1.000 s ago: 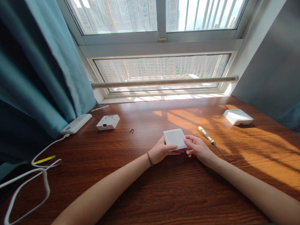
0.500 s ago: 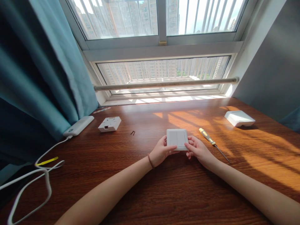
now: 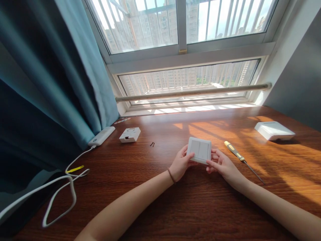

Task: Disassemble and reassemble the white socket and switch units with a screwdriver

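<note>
Between both hands, above the wooden table, is a white wall switch [image 3: 200, 149] with two rocker panels, its face tilted up toward me. My left hand [image 3: 181, 164] grips its left side, thumb on the front lower edge and fingers behind. On the opposite side, my right hand [image 3: 222, 164] pinches the lower right corner; its fingertips partly hide behind the plate. A screwdriver [image 3: 234, 151] with a cream and grey handle lies to the right of my right hand, its shaft angled toward me. Two small dark screws [image 3: 152, 144] rest left of the switch.
A white mounting box [image 3: 129, 135] sits at the back left and another white box [image 3: 274, 130] at the back right. At far left, a white power bank [image 3: 101, 136] trails a white cable [image 3: 72, 192] with a yellow tie [image 3: 75, 169]. A blue curtain [image 3: 97, 83] hangs there.
The whole view has shifted, so the table things appear farther right. The switch has turned slightly clockwise in my hands; both hands still hold it.
</note>
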The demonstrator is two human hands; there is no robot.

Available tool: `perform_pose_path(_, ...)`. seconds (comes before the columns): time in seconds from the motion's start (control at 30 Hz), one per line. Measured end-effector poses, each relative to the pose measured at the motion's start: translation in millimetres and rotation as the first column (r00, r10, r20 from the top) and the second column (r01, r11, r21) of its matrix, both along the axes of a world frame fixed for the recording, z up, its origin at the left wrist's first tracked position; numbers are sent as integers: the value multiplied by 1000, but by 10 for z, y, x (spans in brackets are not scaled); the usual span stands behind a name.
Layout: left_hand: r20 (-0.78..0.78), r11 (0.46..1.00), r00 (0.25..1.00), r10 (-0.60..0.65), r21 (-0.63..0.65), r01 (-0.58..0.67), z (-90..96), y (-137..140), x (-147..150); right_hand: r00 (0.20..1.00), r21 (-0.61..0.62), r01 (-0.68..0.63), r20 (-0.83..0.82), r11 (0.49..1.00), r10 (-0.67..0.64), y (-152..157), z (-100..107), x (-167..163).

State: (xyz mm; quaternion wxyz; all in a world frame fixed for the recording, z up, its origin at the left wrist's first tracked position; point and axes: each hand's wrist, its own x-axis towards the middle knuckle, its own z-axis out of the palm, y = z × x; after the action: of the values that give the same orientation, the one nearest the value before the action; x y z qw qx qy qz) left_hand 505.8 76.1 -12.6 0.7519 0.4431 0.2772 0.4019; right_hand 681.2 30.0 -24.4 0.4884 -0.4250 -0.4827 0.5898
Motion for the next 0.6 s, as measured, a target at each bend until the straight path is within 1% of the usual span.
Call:
perform_pose_path(0.03,4,999,999,40,-9,-40,5,16,8,1000,-6,-3,-1,1000,3,-4,6,-3)
perform_pose_path(0.1,-20,985,985,170,-21,-171,42,106,-10,1000,-21,-2,-5,1000,2,-6,21,-6)
perform_pose_path(0.17,-64,944,942,330,-5,-331,118,289,-111,1000,-36,9,-4,999,-9,-3,27,-4)
perform_pose_path(0.23,-78,901,898,433,32,-432,211,550,-318,1000,-49,16,5,999,-16,5,18,2)
perform_pose_path(0.3,-99,841,835,542,66,-538,281,842,-614,1000,-56,16,17,998,-16,11,-3,9)
perform_pose_path(0.37,-137,774,762,632,81,-628,296,1111,-952,1000,-57,16,27,998,-15,13,-26,15)
perform_pose_path(0.43,-199,727,704,682,73,-683,249,1319,-1270,999,-60,11,32,998,-10,13,-41,18)
perform_pose_path(0.5,-265,697,664,699,49,-715,162,1458,-1520,1000,-64,4,31,998,-2,14,-47,20)
perform_pose_path(0.6,-323,675,635,702,17,-738,33,1575,-1733,1000,-62,-8,28,998,9,14,-48,23)
